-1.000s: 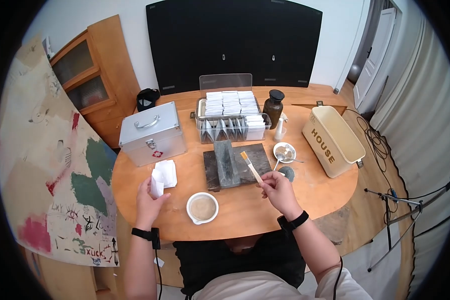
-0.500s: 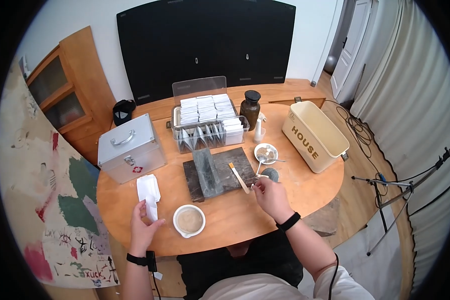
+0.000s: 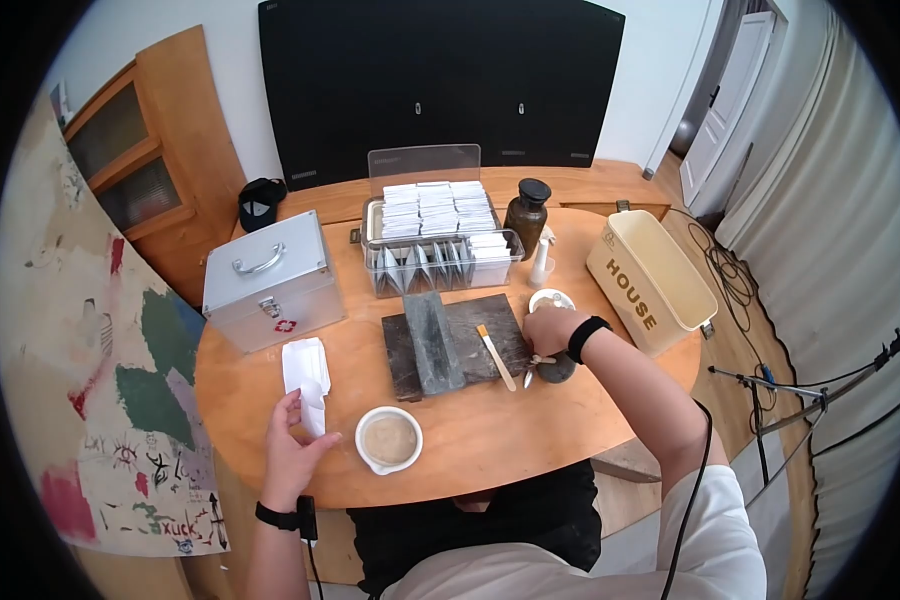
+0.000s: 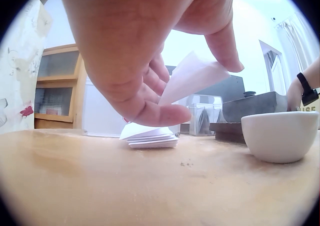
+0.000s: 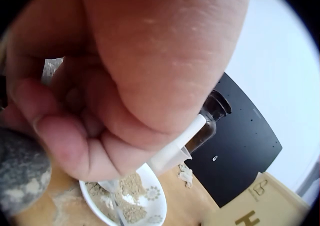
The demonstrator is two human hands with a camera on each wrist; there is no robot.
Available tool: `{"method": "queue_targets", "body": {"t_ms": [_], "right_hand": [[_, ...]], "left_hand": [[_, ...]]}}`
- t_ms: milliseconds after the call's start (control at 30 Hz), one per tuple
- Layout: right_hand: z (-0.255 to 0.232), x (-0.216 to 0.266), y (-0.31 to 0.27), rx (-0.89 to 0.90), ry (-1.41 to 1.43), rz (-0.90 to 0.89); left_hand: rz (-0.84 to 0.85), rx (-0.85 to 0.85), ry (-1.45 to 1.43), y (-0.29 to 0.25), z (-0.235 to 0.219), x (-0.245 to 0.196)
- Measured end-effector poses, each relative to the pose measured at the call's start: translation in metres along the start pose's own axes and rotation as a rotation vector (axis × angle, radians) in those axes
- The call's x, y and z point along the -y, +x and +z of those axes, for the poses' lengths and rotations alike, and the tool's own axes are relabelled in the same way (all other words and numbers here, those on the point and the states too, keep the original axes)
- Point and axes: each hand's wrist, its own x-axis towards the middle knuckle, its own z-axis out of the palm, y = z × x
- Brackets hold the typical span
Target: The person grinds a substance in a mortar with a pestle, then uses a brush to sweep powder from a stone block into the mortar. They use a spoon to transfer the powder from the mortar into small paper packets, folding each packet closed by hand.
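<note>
My left hand (image 3: 292, 450) holds a white folded paper (image 3: 313, 405), its thumb stretched toward a white mortar (image 3: 389, 440) with beige contents. In the left wrist view the raised paper (image 4: 192, 78) sits between the fingers, above a stack of papers (image 4: 150, 137). My right hand (image 3: 555, 328) is over a small white dish (image 3: 552, 297); in the right wrist view its fingers curl beside the dish (image 5: 159, 206), which contains beige powder and a spoon (image 5: 117, 203). Whether they pinch anything is hidden. A brush (image 3: 496, 358) lies on the dark slab (image 3: 400, 365) and table edge, beside a grey stone trough (image 3: 432, 345).
A silver case (image 3: 270, 285) stands at left, and a clear box of white packets (image 3: 435, 210) behind the slab. At right are a brown bottle (image 3: 526, 210), a white spray bottle (image 3: 541, 262), a dark round stone (image 3: 557, 370) and a cream HOUSE bin (image 3: 635, 285).
My right hand has put the brush down on the slab's right side and moved away to the small dish. The left hand has come slightly nearer me, still with the paper. The view has shifted.
</note>
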Motion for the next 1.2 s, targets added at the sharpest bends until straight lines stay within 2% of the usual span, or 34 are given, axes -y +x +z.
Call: {"method": "queue_targets", "body": {"t_ms": [100,233,367,467,567,667,733,800,833,900,967,1033,1067,1100,1133,1200], "right_hand": [[-0.005,-0.004,0.002,0.041,0.043,-0.090],[-0.015,0.005,-0.017,0.092,0.028,-0.078],[-0.007,0.000,-0.007,0.104,-0.037,-0.096],[-0.008,0.001,-0.012,0.117,-0.010,-0.041],[-0.001,-0.019,-0.012,0.055,-0.024,-0.131],[-0.018,-0.026,-0.026,-0.174,-0.038,-0.022],[-0.027,-0.039,-0.038,-0.277,0.075,-0.024],[-0.037,-0.048,-0.058,-0.437,0.304,-0.129],[-0.048,-0.035,-0.077,-0.473,0.382,-0.088],[-0.053,-0.010,-0.099,-0.531,0.418,-0.145],[-0.045,0.024,-0.111,-0.721,0.893,-0.234],[-0.033,0.066,-0.117,-0.719,1.139,-0.421],[-0.030,0.094,-0.124,-0.686,1.191,-0.404],[-0.024,0.114,-0.122,-0.654,1.105,-0.440],[-0.010,0.134,-0.113,-0.686,1.137,-0.532],[0.011,0.170,-0.094,-0.715,1.105,-0.593]], "left_hand": [[-0.014,0.015,0.041,-0.005,-0.001,0.009],[-0.029,0.064,0.016,-0.007,0.002,0.018],[-0.011,0.058,0.024,-0.010,0.007,0.017],[-0.008,0.064,0.036,-0.009,0.007,0.015],[0.045,0.065,0.017,-0.004,0.007,0.014],[0.022,0.069,0.024,0.001,0.009,0.003],[0.021,0.060,0.097,0.003,0.014,-0.002],[0.056,0.045,0.144,0.006,0.016,-0.012],[0.099,0.039,0.191,0.007,0.014,-0.016],[0.136,0.021,0.246,0.016,0.013,-0.017],[0.134,0.064,0.262,0.027,0.012,-0.020],[0.128,0.064,0.252,0.034,0.011,-0.025],[0.173,0.075,0.305,0.040,0.011,-0.022],[0.222,0.086,0.357,0.045,0.011,-0.022],[0.210,0.092,0.333,0.044,0.012,-0.029],[0.238,0.074,0.362,0.049,0.014,-0.020]]}}
